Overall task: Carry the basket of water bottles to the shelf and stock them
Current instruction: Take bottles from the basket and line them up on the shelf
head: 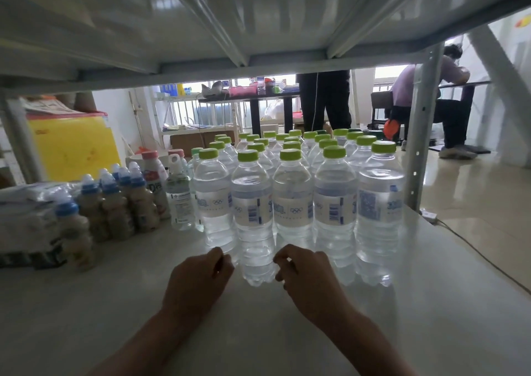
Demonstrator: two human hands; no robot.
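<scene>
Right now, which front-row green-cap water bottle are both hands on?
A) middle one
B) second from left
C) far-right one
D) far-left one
B: the left hand and right hand flank the base of the second bottle from the left, fingertips curled against its sides; it stands slightly forward of the other front-row bottles.

backlit by windows, dim foreground, fisheye edges

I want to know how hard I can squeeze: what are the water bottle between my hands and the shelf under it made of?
Water bottle: apparently thin clear plastic, glossy, since the water shows through its ribbed wall; green cap, paper-like label. Shelf: probably painted metal, pale grey and smooth, reflecting the bottles.
</scene>
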